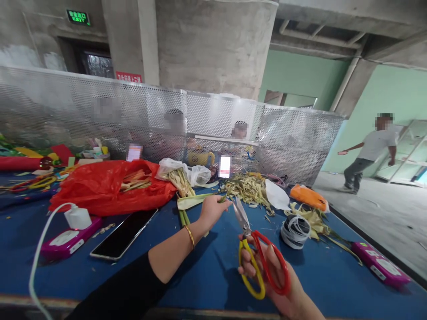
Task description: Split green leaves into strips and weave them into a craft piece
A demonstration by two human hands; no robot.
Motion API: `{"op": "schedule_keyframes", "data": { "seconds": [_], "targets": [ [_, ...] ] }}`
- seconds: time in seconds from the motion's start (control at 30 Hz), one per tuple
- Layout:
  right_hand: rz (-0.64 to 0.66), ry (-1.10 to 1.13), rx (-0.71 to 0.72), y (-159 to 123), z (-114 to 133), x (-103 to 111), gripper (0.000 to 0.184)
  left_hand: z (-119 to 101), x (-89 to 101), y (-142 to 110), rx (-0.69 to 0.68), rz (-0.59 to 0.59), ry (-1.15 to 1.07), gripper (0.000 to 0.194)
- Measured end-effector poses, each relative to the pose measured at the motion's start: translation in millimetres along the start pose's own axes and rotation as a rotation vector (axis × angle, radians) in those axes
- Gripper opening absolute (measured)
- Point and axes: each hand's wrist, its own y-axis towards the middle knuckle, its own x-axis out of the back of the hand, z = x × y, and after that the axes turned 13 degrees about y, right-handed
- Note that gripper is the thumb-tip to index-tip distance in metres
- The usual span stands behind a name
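My left hand [211, 212], a gold bangle at its wrist, pinches a pale green leaf strip [191, 202] that looks like corn husk. The strip's broad end sticks out to the left, and a short green tip shows past my fingers. In my right hand [282, 278] are scissors [243, 218] with one yellow and one red handle. Their blades point up and away, just right of the leaf tip. Behind them lies a heap of shredded leaf pieces [243, 189]. Green stalks [184, 218] lie under the strip.
A red plastic bag [100, 186] of husks, a black phone [125, 233] and a purple power strip [68, 240] are on the left. To the right are a spool [295, 232], an orange packet [308, 198] and another power strip [380, 264]. A person [370, 151] walks beyond.
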Motion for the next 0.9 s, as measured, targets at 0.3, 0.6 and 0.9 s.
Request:
{"op": "schedule_keyframes", "data": {
  "seconds": [0.3,0.6,0.9],
  "targets": [
    [0.004,0.087,0.0,16,-12,-26,0.049,1,-0.3,2,0.005,-0.067,0.013,0.028],
    [-0.008,0.151,0.009,23,-14,-26,0.043,-5,1.4,-3,0.026,-0.095,0.063,0.03],
    [0.004,0.177,0.005,34,-17,-31,0.039,1,2.5,2,0.002,-0.144,0.092,0.028]
  ]
}}
